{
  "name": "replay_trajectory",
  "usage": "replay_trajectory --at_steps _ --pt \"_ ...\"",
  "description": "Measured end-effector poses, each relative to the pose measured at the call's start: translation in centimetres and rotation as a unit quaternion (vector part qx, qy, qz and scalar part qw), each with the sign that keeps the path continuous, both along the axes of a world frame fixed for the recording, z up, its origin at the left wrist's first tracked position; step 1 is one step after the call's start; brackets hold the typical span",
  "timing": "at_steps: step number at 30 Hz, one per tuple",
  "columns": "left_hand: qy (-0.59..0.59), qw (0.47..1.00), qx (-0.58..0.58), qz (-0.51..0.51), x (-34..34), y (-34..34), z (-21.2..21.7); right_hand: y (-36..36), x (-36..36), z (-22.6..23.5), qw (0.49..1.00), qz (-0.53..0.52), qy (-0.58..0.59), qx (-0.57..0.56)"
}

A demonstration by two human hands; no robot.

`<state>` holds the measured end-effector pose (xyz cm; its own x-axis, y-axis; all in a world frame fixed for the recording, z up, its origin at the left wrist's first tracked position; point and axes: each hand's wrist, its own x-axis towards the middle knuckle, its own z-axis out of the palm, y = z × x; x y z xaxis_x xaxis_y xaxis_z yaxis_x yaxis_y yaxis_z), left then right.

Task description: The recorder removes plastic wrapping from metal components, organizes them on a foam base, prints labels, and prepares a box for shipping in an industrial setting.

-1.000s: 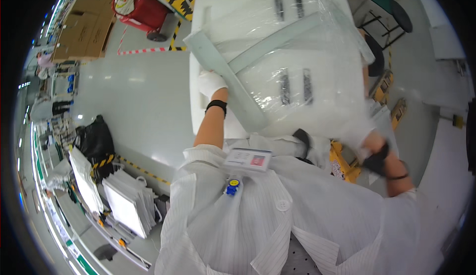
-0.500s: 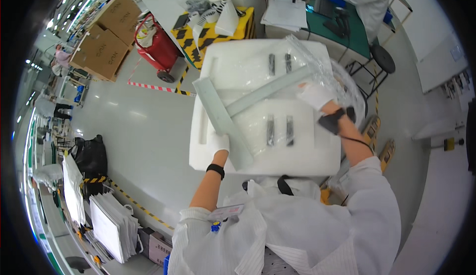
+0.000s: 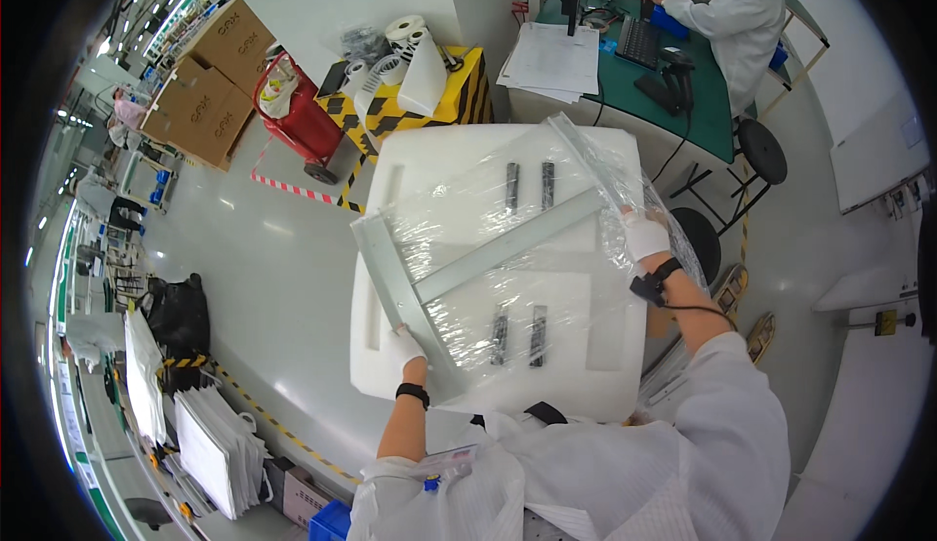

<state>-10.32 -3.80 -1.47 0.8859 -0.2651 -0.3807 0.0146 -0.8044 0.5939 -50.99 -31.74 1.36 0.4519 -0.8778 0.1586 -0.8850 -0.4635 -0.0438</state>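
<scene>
A pale grey-green H-shaped frame [image 3: 512, 250] of flat bars lies tilted on a white foam block [image 3: 376, 370]. Clear plastic film [image 3: 468, 214] stretches over its middle and gathers in wrinkles at the right. My left hand [image 3: 402, 348], in a white glove, is closed round the lower part of the frame's left bar. At the foam's right edge my gloved right hand [image 3: 644, 237] grips the bunched film beside the frame's right bar; its fingertips are partly hidden. Dark slots [image 3: 500, 334] in the foam show near and far of the crossbar.
Behind the foam, a yellow-and-black striped stand [image 3: 473, 92] holds white rolls [image 3: 405, 29]. At the far right, a person in white [image 3: 742, 14] works at a green desk [image 3: 708, 112]. A black stool [image 3: 761, 151] stands close by. Left are a red cart [image 3: 303, 131] and cardboard boxes [image 3: 200, 112].
My right hand has moved from over the crossbar's end to the foam's right edge. The film lies more spread across the frame. My left hand stays on the left bar; the whole view has shifted.
</scene>
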Motion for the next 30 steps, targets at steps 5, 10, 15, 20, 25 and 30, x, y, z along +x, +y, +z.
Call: replay_trajectory --at_steps 5,10,15,20,25,30 --pt "-0.063 0.996 -0.011 -0.067 2.4 1.9 -4.2 -8.2 -19.4 8.4 0.981 -0.168 0.08 -0.048" --pt "-0.101 0.991 0.036 -0.081 1.6 0.9 -2.1 -1.3 -10.5 17.4 0.989 -0.126 -0.055 0.06" --pt "-0.078 0.991 0.032 -0.104 3.4 2.0 -2.6 8.1 -1.8 6.9 0.946 0.308 0.093 -0.034" --pt "-0.082 0.984 0.063 -0.147 4.2 1.4 -3.7 6.2 -0.7 2.4 0.934 0.354 -0.037 -0.016" --pt "-0.069 0.985 0.078 -0.138 5.0 1.8 -4.3 3.1 -3.6 6.0 0.912 0.397 0.07 0.074" --pt "-0.102 0.979 0.098 -0.15 4.9 2.6 -4.0 -2.9 -15.2 7.5 0.918 0.336 0.211 -0.013"
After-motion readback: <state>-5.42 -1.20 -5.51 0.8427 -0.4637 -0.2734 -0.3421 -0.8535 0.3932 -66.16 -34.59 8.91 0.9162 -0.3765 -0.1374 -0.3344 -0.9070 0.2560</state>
